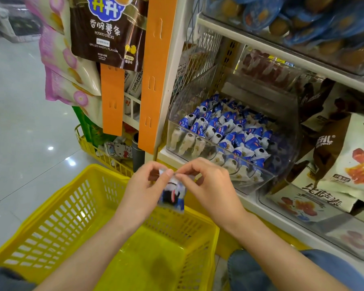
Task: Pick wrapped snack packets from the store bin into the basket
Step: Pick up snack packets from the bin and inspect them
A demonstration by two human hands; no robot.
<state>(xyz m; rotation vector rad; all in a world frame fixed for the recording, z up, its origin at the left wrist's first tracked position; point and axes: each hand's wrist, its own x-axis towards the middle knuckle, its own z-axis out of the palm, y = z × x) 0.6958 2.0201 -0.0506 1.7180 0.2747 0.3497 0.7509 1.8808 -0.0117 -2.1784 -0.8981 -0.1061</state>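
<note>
Fingers (166,176) of both hands are pinching the top seam of 1 blue-and-white snack packet (172,195), thumb against forefinger, closed narrow on the wrapper edge. The remaining fingers are curling loosely.

- Packet is hanging down between the 2 hands, over the far rim of the yellow basket (57,223), not yet inside it.
- Step in hand, as I judge it: the carry from bin to basket, near its end. No packet is showing on the part of the basket floor in view, so the task is looking early.
- Next move is calling for lowering the packet past the rim and letting both pinches go. After that, 1 hand will be needing to reach up and right again.
- Clear store bin (219,147) is sitting on the shelf just beyond the right hand (208,185), heaped with matching packets (229,127).
- Pose: both forearms are coming in from the bottom edge and converging. The left hand (143,185) and the right are meeting knuckles-up, backs toward the camera.
</note>
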